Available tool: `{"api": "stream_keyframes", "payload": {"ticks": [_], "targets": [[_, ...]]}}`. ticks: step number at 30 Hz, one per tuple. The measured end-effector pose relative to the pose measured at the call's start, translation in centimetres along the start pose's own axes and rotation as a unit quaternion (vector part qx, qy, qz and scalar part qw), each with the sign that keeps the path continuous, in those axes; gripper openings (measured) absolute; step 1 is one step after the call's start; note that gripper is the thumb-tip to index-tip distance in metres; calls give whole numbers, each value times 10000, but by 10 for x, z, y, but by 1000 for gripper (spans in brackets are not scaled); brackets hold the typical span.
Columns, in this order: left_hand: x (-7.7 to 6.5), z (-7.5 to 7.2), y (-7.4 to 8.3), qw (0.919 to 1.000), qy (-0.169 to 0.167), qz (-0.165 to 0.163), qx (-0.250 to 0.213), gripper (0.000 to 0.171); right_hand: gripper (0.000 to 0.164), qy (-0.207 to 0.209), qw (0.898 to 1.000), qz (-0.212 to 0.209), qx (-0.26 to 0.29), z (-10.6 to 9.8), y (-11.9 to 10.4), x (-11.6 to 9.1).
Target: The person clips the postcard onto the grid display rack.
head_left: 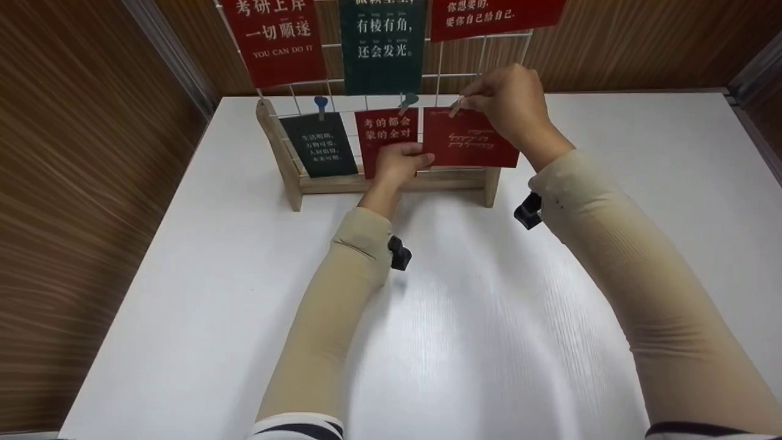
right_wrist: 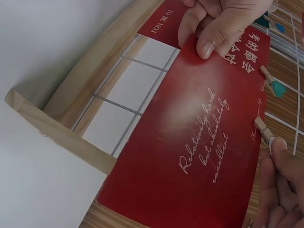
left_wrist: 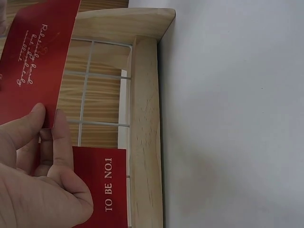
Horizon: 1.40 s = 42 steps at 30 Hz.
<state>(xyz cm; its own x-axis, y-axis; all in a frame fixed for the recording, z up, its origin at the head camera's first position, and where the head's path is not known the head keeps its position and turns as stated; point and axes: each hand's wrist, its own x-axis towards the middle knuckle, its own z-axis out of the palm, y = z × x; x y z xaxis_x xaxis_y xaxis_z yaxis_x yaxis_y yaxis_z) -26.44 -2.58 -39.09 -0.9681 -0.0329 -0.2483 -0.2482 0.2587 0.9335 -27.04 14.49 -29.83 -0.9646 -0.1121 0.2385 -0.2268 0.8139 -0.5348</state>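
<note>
A red card [head_left: 467, 146] with white script lettering lies against the wire grid, its writing upside down in the head view. My left hand [head_left: 398, 164] pinches the card's lower left corner between thumb and fingers, in front of another red card [head_left: 383, 126] that reads "TO BE NO.1" at its bottom. At the top edge of the script card, my right hand [head_left: 516, 101] pinches a small wooden clothespin [right_wrist: 264, 128] by its tail end. The clothespin's jaws meet the card's edge; how firmly they grip the card and wire I cannot tell.
A wooden stand [head_left: 397, 183] holds the white grid upright on a white table [head_left: 214, 293]. Blue [head_left: 321, 105] and green [head_left: 409, 100] clips hold a dark green card [head_left: 321, 145] and the neighbouring red one. Larger cards hang above. Brown wood-grain panels [head_left: 73, 183] rise behind and at left.
</note>
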Motion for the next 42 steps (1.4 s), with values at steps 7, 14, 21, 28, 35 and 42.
{"api": "stream_keyframes", "payload": {"ticks": [7,14,21,28,35,42], "targets": [[0,-2,-3,10000,-21,1,-70,38,20,120,9998,126,-82,7,2,-1],[1,-2,-6,9997,-51,141,-204,38,21,329,9991,12,-260,12,3,-3],[0,0,-5,9998,-14,-17,-207,37,21,440,9986,-38,-304,13,0,-5],[0,-1,-5,9997,20,62,-238,33,17,618,9977,-149,-250,16,-1,-7],[0,-1,-4,9997,22,122,-198,37,20,811,9964,-218,-85,17,-2,-10],[0,-1,-4,9997,-34,73,-241,38,22,810,9967,62,-25,15,0,-9]]}}
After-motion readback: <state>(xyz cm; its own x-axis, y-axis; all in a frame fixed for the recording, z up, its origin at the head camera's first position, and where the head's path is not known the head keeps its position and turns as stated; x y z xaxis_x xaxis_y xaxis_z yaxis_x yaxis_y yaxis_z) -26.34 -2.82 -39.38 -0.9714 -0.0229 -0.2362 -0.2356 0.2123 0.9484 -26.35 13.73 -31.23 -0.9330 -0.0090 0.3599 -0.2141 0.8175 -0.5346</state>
